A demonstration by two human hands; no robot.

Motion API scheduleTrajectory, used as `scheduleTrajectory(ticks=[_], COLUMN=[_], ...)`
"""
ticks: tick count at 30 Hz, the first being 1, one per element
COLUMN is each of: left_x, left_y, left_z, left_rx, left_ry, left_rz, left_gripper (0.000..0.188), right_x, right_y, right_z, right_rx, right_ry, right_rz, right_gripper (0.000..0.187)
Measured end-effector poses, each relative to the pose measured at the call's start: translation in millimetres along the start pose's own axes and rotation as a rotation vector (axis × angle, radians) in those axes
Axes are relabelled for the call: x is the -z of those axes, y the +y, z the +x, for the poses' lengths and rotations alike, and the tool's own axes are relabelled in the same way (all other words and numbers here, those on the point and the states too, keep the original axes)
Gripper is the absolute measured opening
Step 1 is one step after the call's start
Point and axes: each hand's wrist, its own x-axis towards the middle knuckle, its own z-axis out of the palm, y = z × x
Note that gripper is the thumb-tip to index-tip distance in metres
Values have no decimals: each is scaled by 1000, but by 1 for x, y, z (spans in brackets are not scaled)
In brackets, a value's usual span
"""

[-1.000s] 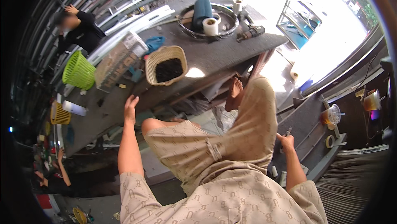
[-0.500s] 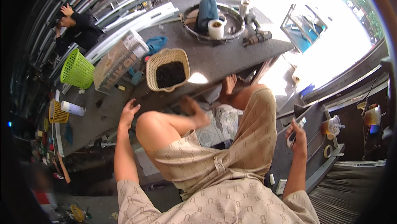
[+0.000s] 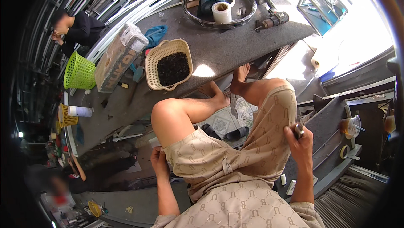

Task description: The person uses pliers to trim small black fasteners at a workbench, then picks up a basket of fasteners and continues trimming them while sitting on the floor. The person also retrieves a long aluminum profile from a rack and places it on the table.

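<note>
My right hand (image 3: 299, 141) is closed around a small dark hand tool with a shiny metal part (image 3: 299, 130), beside my right thigh. Its exact kind is hidden by the fingers. My left hand (image 3: 160, 162) is curled by the left leg of my beige patterned shorts (image 3: 185, 154), the fingers pressed together. Whether a small thing or the hem is between them I cannot make out. In front, a cream basket (image 3: 150, 70) holds many small black pieces (image 3: 173, 69) on the grey bench (image 3: 235, 55).
A green basket (image 3: 80, 71), a long cardboard box (image 3: 120, 62) and a blue cloth (image 3: 155, 35) stand at left. Farther off are a round tray (image 3: 185, 9) with rolls and a drill (image 3: 275, 19). At right are a drink cup (image 3: 350, 127) and tape (image 3: 344, 152). Another person (image 3: 82, 28) sits far left.
My left hand has come back from the bench edge to my shorts and its fingers have closed. My right hand has moved slightly inward to my thigh with the tool. My left foot has settled.
</note>
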Motion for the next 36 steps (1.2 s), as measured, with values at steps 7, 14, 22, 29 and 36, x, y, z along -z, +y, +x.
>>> scheduleTrajectory(ticks=[7,14,22,29,36], left_x=[8,-46,-101,-257,-259], left_y=[-4,9,128,85,57], left_z=[34,84,53,67,127], left_rx=[-139,-174,-537,888,856], left_ry=[293,176,135,-525,-419], left_rz=[326,275,39,-674,-642], left_gripper=[19,27,17,48,34], right_x=[26,35,5,-136,-165], right_y=[15,28,-56,-114,-95], right_z=[-21,-30,-15,83,142], right_rx=[1,-39,-212,-103,-116], right_ry=[60,5,-92,-739,-554], right_rz=[-128,-154,611,509,575], right_gripper=[30,30,28,33,35])
